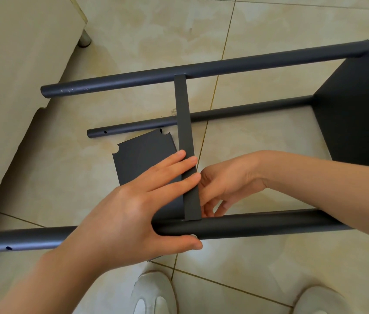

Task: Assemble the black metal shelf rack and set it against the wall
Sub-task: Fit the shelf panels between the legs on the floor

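The black metal rack lies on its side on the tiled floor. Its near tube (258, 225) and far tube (201, 70) run left to right, with a third tube (235, 111) lower behind. A fitted shelf (360, 109) joins them at the right. A second shelf panel stands on edge between the tubes; its rim (184, 132) faces me. My left hand (133, 211) holds this panel against the near tube, fingers over the rim, thumb under the tube. My right hand (224, 184) reaches in behind the panel at the joint, fingers curled; what they hold is hidden.
A beige cabinet (20, 75) on a metal leg (84, 39) stands at the left. My two white shoes (154, 295) show at the bottom edge. Open holes mark the tube ends at the left (9, 248).
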A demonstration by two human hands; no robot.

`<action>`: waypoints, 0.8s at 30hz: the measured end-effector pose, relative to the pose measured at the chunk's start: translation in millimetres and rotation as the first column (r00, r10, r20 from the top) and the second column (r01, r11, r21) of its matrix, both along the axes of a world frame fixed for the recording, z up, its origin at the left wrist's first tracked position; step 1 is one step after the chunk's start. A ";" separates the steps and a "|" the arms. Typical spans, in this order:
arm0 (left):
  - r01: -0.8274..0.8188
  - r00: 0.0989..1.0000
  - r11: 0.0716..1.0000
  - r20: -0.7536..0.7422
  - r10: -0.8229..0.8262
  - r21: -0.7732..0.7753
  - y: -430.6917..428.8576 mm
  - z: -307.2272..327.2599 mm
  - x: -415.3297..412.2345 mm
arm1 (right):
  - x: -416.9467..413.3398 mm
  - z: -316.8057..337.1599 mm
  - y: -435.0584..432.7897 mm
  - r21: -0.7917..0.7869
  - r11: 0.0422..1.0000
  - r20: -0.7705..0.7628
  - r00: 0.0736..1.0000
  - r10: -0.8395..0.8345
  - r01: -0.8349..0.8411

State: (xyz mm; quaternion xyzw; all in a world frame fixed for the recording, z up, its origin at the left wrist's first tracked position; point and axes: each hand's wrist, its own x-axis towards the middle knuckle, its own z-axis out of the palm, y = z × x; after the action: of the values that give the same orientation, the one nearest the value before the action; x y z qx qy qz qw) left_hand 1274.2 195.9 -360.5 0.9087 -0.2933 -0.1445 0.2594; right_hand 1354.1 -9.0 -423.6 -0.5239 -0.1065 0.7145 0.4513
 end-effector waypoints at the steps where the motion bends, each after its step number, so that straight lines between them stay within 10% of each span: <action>1: -0.001 1.000 1.000 0.001 0.001 0.000 0.4 -0.1 0.2 | 0.5 -0.3 -0.1 0.013 1.000 -0.010 1.000 -0.014 0.014; 24: -0.007 0.999 1.000 0.038 0.008 -0.008 -0.7 0.7 -0.7 | -4.8 -1.8 2.5 0.053 0.997 -0.063 0.997 -0.052 0.055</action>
State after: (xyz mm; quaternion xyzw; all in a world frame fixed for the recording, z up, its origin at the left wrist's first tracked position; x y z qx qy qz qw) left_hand 1273.5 195.2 -359.8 0.9114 -0.2954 -0.1251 0.2577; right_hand 1349.2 -6.5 -425.4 -0.4918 -0.0980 0.7148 0.4874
